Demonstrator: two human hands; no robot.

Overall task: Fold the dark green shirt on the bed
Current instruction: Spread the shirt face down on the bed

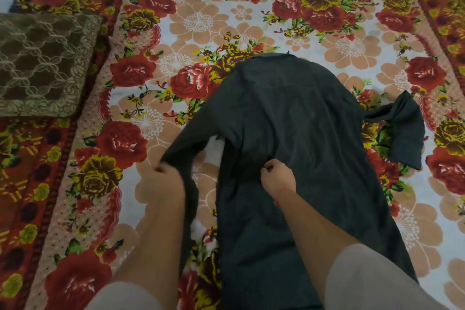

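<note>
Floral bedspread (201, 20) as background. Shirt (297, 133) laid flat at its centre; left hand (161, 178) closed on the left sleeve (186, 156), right hand (276, 173) fisted, pinching mid-shirt fabric. Brown cushion (42, 63) lies left of the shirt.

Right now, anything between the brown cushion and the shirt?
In the head view, only bare floral bedspread lies between the brown cushion and the dark green shirt. The left hand grips the near sleeve.

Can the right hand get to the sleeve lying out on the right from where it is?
Probably yes: the right hand grips the shirt mid-body, and nothing lies between it and the right sleeve.
</note>
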